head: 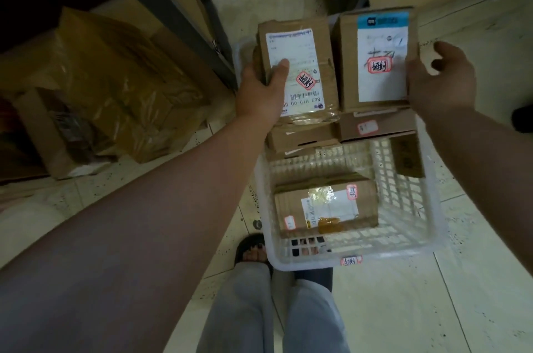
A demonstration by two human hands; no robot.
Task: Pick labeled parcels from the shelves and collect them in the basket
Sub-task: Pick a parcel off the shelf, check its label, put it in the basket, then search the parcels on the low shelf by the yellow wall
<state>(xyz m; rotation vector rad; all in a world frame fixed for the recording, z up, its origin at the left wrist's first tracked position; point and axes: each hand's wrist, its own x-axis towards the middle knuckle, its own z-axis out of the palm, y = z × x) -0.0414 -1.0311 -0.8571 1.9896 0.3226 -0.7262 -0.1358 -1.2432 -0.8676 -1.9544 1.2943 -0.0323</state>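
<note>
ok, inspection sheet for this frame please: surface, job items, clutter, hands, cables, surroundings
Surface: tiled floor, speckled with dark spots.
Job's things: white basket with one parcel lying flat in it and more stacked parcels at its far end. A white-label parcel and a blue-label parcel are held above the stack.
Clutter: small round object on the floor beside the basket.
Grippers: left hand grips the white-label parcel; right hand grips the blue-label parcel by its edge.
Cables: nothing seen.
Surroundings: shelf post; film-wrapped boxes low at left; person's foot by the basket.
</note>
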